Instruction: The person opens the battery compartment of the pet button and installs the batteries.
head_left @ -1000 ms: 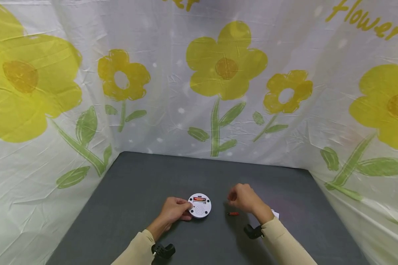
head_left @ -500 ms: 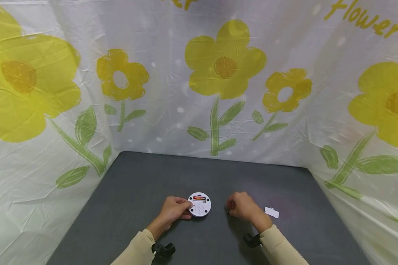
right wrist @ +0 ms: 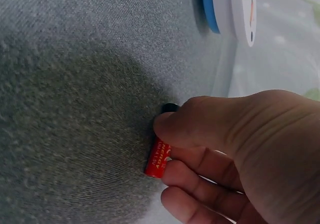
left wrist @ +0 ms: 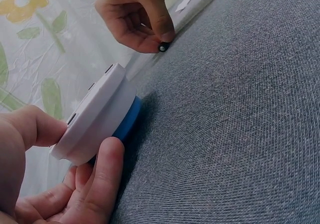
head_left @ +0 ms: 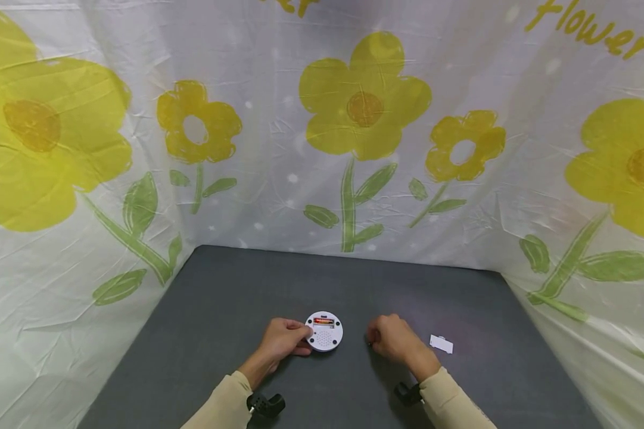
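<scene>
A round white device (head_left: 324, 339) with a blue underside lies with its battery bay facing up, one red battery (head_left: 322, 321) inside. My left hand (head_left: 283, 339) holds its left edge, thumb on the upper face and fingers against the side and below, as the left wrist view shows. To the right, my right hand (head_left: 394, 338) pinches a second battery (right wrist: 159, 156), red with a black end, between thumb and fingers at the cloth surface. In the head view that battery is hidden under the hand; its black end peeks out in the left wrist view.
A small white battery cover (head_left: 441, 344) lies to the right of the right hand. The dark grey tabletop (head_left: 279, 280) is bounded by a white curtain (head_left: 268, 196) printed with yellow flowers at the back and sides.
My right hand has come down onto the loose red battery and taken hold of it. The white cover, earlier partly behind the wrist, now shows fully. My left hand keeps its hold.
</scene>
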The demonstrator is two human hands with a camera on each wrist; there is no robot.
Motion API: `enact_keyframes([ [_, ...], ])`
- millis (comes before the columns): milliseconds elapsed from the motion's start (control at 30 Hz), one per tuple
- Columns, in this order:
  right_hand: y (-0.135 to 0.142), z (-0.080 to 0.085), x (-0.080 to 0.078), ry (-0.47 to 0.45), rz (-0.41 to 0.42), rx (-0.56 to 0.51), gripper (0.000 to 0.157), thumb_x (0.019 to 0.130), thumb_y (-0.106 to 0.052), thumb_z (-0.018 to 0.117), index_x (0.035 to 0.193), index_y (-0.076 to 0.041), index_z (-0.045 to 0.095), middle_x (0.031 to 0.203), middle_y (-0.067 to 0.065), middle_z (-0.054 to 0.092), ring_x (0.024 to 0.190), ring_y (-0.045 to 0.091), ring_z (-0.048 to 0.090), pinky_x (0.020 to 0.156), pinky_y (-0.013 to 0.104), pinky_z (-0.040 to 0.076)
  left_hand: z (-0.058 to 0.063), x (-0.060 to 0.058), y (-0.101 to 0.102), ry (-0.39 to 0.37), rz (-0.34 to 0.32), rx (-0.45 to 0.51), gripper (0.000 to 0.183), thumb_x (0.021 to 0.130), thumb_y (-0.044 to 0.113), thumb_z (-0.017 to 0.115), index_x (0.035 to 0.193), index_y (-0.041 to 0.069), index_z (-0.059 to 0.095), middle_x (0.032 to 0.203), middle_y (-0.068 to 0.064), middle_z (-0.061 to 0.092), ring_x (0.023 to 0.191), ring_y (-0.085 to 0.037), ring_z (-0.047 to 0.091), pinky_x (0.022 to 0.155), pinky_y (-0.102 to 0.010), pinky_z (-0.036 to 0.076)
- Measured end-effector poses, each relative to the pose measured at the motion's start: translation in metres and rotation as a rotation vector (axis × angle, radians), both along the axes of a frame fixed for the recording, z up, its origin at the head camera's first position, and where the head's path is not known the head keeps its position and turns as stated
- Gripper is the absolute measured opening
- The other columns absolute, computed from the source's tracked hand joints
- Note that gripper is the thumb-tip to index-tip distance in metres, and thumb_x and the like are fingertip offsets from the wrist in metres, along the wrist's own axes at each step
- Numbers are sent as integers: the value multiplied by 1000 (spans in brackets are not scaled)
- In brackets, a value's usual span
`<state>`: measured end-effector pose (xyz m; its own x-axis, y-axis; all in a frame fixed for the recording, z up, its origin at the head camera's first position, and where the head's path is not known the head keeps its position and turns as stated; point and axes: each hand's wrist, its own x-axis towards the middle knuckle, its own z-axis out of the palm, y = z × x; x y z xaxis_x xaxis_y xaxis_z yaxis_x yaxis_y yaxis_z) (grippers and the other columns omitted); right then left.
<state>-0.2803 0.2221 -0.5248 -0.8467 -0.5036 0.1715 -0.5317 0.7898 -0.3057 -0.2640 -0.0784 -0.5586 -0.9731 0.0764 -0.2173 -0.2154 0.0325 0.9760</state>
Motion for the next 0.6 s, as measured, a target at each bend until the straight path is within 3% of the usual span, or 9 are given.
enact_keyframes([
  [100,-6,15,9,-5,2,14,22,72,6,78,76,-14,72,71,-5,65,63,9,53,55,29,48,0,0,0,0,-1,-1,29,92,7,76,112,-13,72,93,-15,79,72,-19,78,68,-33,71],
  [167,-5,12,6,14,33,9,20,73,5,76,76,-14,70,72,-5,65,63,9,52,54,31,48,0,0,0,0,-3,1,28,92,6,76,112,-13,72,92,-15,79,72,-19,79,68,-33,71],
  [233,7,-12,-11,67,104,-6,15,79,-2,76,77,-14,68,73,-7,63,63,10,52,53,34,47,-1,0,0,0,-7,3,28,92,6,76,111,-13,72,91,-14,79,71,-19,79,67,-34,71],
  [333,6,-11,-19,89,157,-25,12,83,-4,78,82,-13,70,75,-6,64,64,10,55,53,36,49,-2,0,0,0,-10,2,27,92,6,75,111,-12,73,91,-14,79,71,-19,79,67,-34,71],
  [400,2,-2,-22,94,189,-32,8,87,-5,79,87,-10,72,76,-3,67,66,10,58,54,34,50,-3,-1,-1,0,-9,1,27,92,7,76,111,-12,73,91,-14,79,71,-19,79,67,-34,71],
  [467,-13,28,-12,48,175,-35,11,86,2,79,91,-7,74,78,1,69,66,10,60,57,31,54,-3,-1,-1,1,-7,-3,26,92,7,76,111,-12,73,91,-14,79,71,-19,79,67,-33,71],
  [600,-29,51,-13,40,184,-17,11,93,4,75,95,-7,76,83,1,72,70,8,62,61,26,55,-2,-1,-1,0,-6,-6,26,92,7,76,110,-11,73,92,-14,79,71,-19,78,67,-33,71],
])
